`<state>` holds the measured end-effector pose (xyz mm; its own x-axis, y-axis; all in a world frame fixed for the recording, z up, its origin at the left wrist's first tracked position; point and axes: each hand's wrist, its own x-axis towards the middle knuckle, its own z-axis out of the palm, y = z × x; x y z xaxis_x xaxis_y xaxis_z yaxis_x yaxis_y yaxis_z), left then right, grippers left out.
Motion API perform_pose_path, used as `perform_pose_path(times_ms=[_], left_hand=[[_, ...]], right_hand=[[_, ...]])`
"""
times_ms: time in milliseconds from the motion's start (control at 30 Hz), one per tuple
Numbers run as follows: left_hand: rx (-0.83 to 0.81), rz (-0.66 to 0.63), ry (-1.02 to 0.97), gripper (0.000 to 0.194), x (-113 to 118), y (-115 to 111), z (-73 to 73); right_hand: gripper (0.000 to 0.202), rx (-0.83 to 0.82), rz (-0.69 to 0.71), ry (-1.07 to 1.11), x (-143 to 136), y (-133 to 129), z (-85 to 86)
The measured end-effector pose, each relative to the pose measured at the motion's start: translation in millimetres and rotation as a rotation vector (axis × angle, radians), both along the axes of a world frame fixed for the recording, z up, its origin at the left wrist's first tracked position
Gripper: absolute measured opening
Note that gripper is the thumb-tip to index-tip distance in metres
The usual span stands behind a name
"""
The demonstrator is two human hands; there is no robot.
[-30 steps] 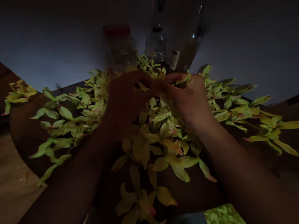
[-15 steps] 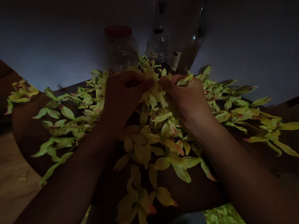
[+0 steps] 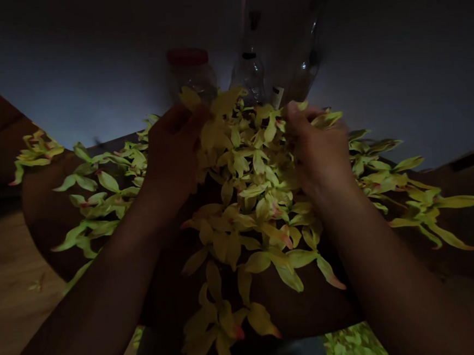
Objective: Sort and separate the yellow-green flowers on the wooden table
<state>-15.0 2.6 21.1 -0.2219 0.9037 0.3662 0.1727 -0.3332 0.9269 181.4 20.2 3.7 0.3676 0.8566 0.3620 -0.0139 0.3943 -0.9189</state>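
Yellow-green flowers [image 3: 257, 181], some with reddish tips, lie heaped over a dark round table [image 3: 308, 303]. My left hand [image 3: 177, 149] is at the left of the heap, its fingers closed on a yellowish flower [image 3: 218, 121] held up in front of the jars. On the right side, my right hand [image 3: 316, 138] has its thumb and fingers pinched together at a pale petal piece, with another petal [image 3: 326, 119] lying against the fingers. Dim light hides the fingertips of both hands in part.
Behind the heap stand a red-lidded jar [image 3: 189, 58], a clear bottle [image 3: 248, 75] and a tilted glass bottle [image 3: 304, 71] by the wall. More green flowers [image 3: 355, 346] lie below the table's front edge.
My hands have moved apart: the left one leftward, the right one rightward. A flower now shows raised at my left fingers. The view has shifted slightly.
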Motion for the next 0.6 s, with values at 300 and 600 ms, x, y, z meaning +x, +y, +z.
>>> perform_pose_path(times_ms=[300,600], left_hand=[[0.184,-0.105,0.390,0.026,6,-4,-9.1],[0.279,-0.169,0.585,0.018,4,-3,-10.2]], right_hand=[[0.023,0.307,0.170,-0.560,-11,-26,18.0],[0.008,0.255,0.292,-0.569,-11,-23,14.1]])
